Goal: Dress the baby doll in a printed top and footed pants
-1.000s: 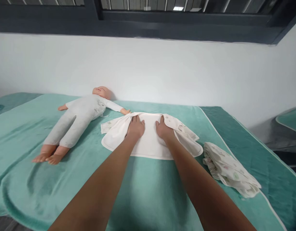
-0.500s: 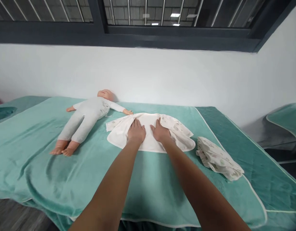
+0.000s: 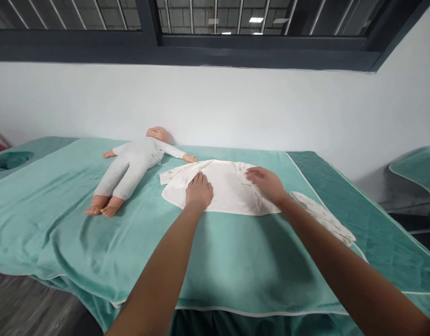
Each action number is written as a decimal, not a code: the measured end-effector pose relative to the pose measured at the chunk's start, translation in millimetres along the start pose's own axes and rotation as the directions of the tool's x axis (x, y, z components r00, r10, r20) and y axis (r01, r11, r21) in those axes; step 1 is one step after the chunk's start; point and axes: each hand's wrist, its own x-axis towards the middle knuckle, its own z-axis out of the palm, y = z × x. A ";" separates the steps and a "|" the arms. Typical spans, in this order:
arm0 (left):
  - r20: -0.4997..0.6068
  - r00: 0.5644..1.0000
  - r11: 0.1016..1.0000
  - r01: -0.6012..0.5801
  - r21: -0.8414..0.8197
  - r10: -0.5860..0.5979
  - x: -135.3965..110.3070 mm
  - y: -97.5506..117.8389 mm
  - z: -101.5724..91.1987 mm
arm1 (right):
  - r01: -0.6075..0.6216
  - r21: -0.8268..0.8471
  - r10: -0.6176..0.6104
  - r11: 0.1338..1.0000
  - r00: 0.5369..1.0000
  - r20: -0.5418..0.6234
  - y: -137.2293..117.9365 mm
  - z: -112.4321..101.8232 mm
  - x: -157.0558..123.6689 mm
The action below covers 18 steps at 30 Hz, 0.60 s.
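Note:
A cream baby garment [image 3: 225, 189] lies spread flat on the green blanket [image 3: 61, 219]. My left hand [image 3: 198, 191] rests flat on its left half, fingers stretched out. My right hand [image 3: 267, 184] hovers over the garment's right edge with the fingers loosely extended, holding nothing that I can see. A baby doll [image 3: 136, 161] in a pale grey suit lies on its back to the left of the garment, its head near the wall and one hand close to the garment's upper corner.
A folded patterned cloth [image 3: 323, 217] lies right of the garment, partly behind my right forearm. The white wall runs close behind the bed under a dark window frame. The bed's front edge is near me; another green-covered surface [image 3: 418, 170] stands at the far right.
My right hand has lifted off the middle of the garment and moved right to its edge. The left hand stays flat in place. The camera has drawn back slightly.

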 end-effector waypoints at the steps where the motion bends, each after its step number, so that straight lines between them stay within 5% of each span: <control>1: -0.005 1.000 1.000 -0.006 0.002 0.006 0.2 0.1 0.1 | -0.060 -0.052 0.056 0.997 0.995 -0.079 9.0 -14.8 2.5; 3: -0.012 1.000 1.000 -0.015 0.005 0.015 0.1 0.2 -0.2 | -0.240 -0.234 0.219 0.942 0.969 -0.112 29.4 -39.4 7.8; 7: -0.015 1.000 1.000 -0.013 0.005 0.013 -0.4 0.6 -1.7 | -0.420 -0.389 0.479 0.820 0.876 0.064 65.8 -59.0 9.6; 13: -0.023 1.000 1.000 -0.013 0.004 0.013 0.8 0.0 -1.5 | -0.414 -0.245 0.420 0.876 0.907 -0.033 87.0 -57.8 4.8; 16: -0.025 1.000 1.000 -0.013 0.012 0.013 1.0 -0.4 -1.2 | -0.352 -0.144 0.309 0.925 0.916 -0.255 94.3 -63.1 9.4; 18: -0.025 1.000 1.000 -0.011 0.016 0.012 0.9 -0.4 -1.4 | -0.263 -0.071 0.203 0.962 0.866 -0.457 101.4 -64.8 13.6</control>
